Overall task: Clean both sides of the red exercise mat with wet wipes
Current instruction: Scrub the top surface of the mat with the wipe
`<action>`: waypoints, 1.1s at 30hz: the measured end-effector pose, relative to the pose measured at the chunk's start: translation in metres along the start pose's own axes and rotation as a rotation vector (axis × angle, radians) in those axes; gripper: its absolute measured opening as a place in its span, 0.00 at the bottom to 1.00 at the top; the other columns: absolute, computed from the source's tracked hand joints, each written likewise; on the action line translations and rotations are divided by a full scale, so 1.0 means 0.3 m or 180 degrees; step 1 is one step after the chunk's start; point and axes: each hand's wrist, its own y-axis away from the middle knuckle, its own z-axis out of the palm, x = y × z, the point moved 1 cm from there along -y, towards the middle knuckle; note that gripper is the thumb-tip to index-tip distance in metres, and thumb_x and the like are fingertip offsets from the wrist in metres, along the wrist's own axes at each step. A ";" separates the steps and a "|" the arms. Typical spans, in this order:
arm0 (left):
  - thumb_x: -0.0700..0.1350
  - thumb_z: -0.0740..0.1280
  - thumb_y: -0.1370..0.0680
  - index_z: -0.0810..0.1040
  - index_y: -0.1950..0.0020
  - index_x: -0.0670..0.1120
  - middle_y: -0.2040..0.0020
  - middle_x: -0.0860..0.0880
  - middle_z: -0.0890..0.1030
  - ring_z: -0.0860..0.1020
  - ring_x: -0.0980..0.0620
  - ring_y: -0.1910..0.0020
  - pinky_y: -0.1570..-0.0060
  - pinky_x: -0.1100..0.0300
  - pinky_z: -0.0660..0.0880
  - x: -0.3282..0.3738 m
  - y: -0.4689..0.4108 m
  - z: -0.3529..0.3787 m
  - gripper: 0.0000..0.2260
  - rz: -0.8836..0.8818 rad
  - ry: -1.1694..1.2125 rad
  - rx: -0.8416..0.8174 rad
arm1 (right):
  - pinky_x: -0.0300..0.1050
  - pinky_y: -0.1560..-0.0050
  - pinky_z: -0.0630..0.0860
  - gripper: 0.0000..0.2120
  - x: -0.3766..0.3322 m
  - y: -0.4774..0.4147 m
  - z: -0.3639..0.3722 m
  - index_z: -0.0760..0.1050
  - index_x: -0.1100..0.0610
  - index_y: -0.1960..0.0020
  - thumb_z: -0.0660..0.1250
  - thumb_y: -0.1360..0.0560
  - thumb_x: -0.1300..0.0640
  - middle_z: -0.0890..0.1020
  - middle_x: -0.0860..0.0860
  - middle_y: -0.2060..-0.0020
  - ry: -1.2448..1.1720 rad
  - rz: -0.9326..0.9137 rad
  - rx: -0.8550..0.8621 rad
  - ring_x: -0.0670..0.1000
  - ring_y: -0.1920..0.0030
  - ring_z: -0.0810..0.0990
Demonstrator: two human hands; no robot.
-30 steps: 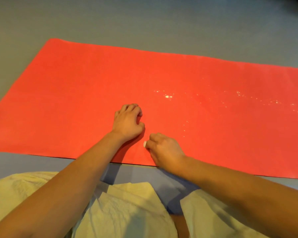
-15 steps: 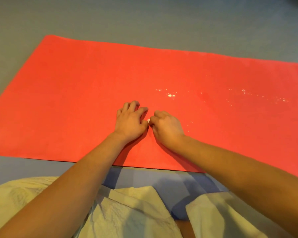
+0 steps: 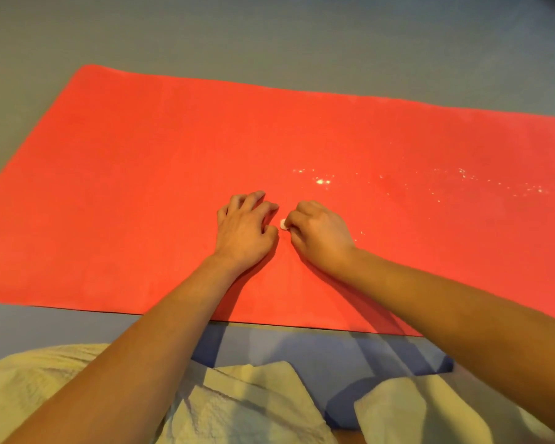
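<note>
Leans over mat [image 3: 141, 187], spread flat on grey floor [image 3: 269, 43] and crossing the view from 9 to 3 o'clock. Plants left hand [image 3: 244, 229] at mat's centre, fingers bent and splayed, tips down on the red, holding nothing. With right hand [image 3: 321, 232] just beside it at 3 o'clock, pinches small white wipe [image 3: 283, 224] between thumb and curled fingers. Faces pale specks [image 3: 322, 181] scattered over mat from 1 to 3 o'clock of the hands. Wears cream cloth [image 3: 253, 405], at 6 o'clock.

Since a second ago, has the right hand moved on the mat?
Yes: the right hand slid away from the mat's near edge, toward the shiny specks.
</note>
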 end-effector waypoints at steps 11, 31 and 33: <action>0.53 0.63 0.29 0.80 0.35 0.59 0.26 0.54 0.73 0.68 0.47 0.30 0.35 0.46 0.66 -0.006 -0.006 0.017 0.22 -0.0067 0.0142 0.0116 | 0.45 0.49 0.75 0.11 -0.077 0.207 -0.086 0.83 0.52 0.41 0.63 0.20 0.55 0.76 0.45 0.52 -0.1029 -0.0412 -0.0998 0.47 0.52 0.78; 0.53 0.64 0.28 0.80 0.36 0.59 0.27 0.55 0.74 0.69 0.47 0.32 0.37 0.46 0.67 -0.009 -0.011 0.008 0.20 -0.0066 0.0124 0.0129 | 0.44 0.51 0.74 0.06 -0.112 0.197 -0.053 0.78 0.51 0.47 0.64 0.21 0.54 0.77 0.46 0.52 -0.0874 -0.0563 -0.0869 0.48 0.51 0.77; 0.53 0.63 0.28 0.80 0.36 0.59 0.27 0.55 0.74 0.69 0.47 0.32 0.37 0.46 0.67 -0.010 -0.011 0.009 0.21 -0.0057 0.0095 0.0156 | 0.46 0.52 0.75 0.05 -0.084 0.156 -0.043 0.79 0.52 0.48 0.65 0.22 0.55 0.77 0.47 0.54 -0.0876 -0.0510 -0.0690 0.50 0.52 0.77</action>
